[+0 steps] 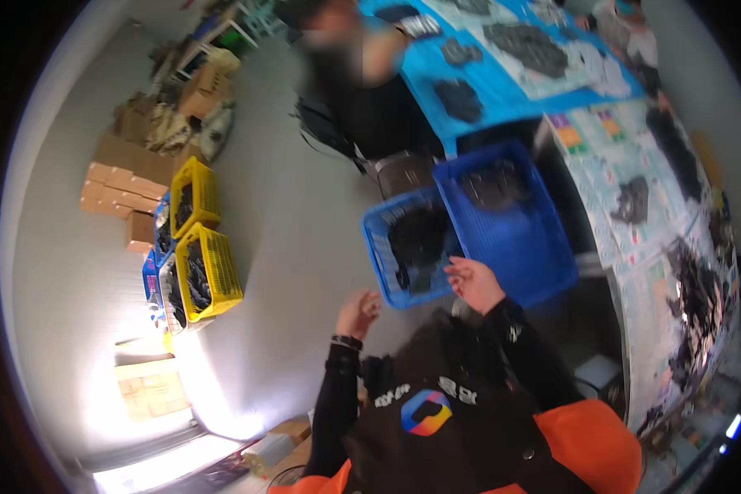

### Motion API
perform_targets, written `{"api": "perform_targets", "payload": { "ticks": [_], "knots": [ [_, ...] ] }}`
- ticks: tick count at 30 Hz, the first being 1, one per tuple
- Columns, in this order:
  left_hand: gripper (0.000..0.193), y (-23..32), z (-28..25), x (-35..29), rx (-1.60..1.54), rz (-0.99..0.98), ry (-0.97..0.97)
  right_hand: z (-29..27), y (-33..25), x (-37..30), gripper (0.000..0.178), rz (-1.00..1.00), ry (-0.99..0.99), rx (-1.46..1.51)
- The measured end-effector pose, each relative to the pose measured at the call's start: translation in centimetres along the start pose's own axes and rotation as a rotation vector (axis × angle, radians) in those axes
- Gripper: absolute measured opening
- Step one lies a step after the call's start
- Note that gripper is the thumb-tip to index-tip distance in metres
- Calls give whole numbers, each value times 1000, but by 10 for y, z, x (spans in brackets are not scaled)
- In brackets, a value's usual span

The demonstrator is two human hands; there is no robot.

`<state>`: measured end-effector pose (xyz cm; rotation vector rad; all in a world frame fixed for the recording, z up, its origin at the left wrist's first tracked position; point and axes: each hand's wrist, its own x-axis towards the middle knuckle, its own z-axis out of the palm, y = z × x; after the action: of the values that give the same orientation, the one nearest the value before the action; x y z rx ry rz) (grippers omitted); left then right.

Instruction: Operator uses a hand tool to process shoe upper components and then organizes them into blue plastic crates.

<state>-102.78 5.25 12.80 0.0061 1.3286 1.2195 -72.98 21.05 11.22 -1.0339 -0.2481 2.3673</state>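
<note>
My left hand (360, 314) is held over the floor, left of a light-blue basket (378, 262). Its fingers are loosely bent and apart, with nothing seen in them. Near the right front corner of that basket is my right hand (476, 285), fingers half spread and no object visible between them. Whether it touches the rim I cannot tell. Dark pieces (420, 237) that look like gloves or cloth lie in the basket. A darker blue bin (523, 243) stands against its right side, with a dark bundle (496, 184) at its far end.
Another person (379, 115) in dark clothes is beyond the baskets. A blue-covered table (432, 103) and a paper-covered table (589, 177) with dark pieces line the right. Yellow baskets (214, 280) and cardboard boxes (128, 173) stand along the left wall.
</note>
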Motion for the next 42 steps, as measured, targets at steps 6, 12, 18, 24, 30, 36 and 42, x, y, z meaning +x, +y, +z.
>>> {"api": "perform_targets", "payload": {
  "ticks": [6,12,18,24,30,36,42],
  "knots": [
    [39,18,-28,82,493,-223,96,-38,20,38,28,228,10,-141],
    [67,12,-62,214,1052,-246,187,-56,82,121,28,291,149,-264],
    [90,-34,-105,451,1685,209,-63,-127,165,258,44,211,514,-446],
    [95,-83,-158,691,1733,479,187,-205,205,431,73,100,748,-68],
    [78,-147,-177,780,1444,200,15,-291,245,576,90,96,844,-67],
    [85,-192,-204,859,1087,270,-66,-380,254,662,91,-70,1017,-450],
    [93,-209,-202,870,1610,218,-92,-460,257,652,90,9,1618,-1081]
  ]
}}
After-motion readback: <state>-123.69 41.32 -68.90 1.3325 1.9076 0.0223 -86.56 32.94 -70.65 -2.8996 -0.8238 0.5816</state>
